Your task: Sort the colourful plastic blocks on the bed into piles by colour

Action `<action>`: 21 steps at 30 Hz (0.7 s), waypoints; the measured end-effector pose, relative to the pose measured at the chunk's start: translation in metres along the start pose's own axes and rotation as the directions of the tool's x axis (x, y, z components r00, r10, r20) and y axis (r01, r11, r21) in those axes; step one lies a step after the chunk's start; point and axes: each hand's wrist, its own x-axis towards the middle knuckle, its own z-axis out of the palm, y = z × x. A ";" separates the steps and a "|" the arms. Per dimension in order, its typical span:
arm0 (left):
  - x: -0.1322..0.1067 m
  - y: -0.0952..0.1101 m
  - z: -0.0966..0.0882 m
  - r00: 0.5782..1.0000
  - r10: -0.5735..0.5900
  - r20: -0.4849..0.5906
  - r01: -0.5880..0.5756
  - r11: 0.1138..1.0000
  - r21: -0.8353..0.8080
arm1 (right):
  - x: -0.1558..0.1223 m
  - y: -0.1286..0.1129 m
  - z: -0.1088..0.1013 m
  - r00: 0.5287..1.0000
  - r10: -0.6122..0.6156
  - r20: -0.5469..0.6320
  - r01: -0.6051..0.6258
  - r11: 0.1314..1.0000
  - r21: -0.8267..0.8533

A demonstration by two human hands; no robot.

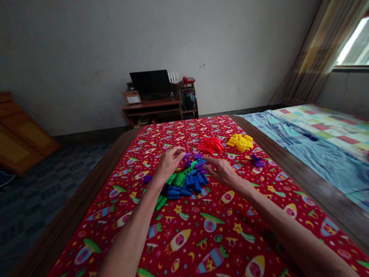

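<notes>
A mixed pile of small plastic tube-shaped pieces lies on the red patterned cloth, with green pieces (176,179), blue pieces (193,184) and purple pieces (197,156) jumbled together. My left hand (170,163) is over the pile's left far side, thumb and fingers apart. A purple piece (187,155) shows right at its fingertips; whether they touch it is unclear. On the pile's right side, my right hand (223,171) has its fingers stretched toward the pieces, open. Farther off are a heap of red pieces (211,145) and a heap of yellow pieces (241,142).
A small purple group (257,161) sits apart on the right of the cloth (211,245). Dark wooden table edges (108,163) run along both sides. Right of the table is a bed (302,144). A desk with a monitor (151,84) stands by the wall.
</notes>
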 end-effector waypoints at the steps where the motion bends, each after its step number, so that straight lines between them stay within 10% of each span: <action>1: 0.000 0.007 0.004 1.000 -0.003 0.029 0.005 0.997 -0.075 | 0.001 -0.005 -0.001 1.000 0.002 -0.016 -0.002 1.000 0.025; 5: -0.007 0.029 0.026 0.983 0.057 0.175 -0.026 0.984 -0.175 | 0.009 -0.015 -0.009 1.000 0.000 0.011 -0.001 0.999 0.040; 9: -0.011 0.019 0.031 0.989 0.126 0.081 -0.134 0.986 0.100 | 0.013 0.009 -0.041 0.974 0.226 -0.024 -0.227 0.957 -0.182; 14: -0.009 -0.011 0.022 0.989 0.065 0.132 -0.109 0.928 0.356 | -0.010 0.073 -0.102 0.750 0.513 -0.417 -0.650 0.690 -0.320; 21: -0.004 -0.013 0.016 0.999 -0.007 0.035 -0.004 0.951 0.309 | -0.045 0.118 -0.124 0.621 0.761 -0.189 -0.767 0.540 -0.346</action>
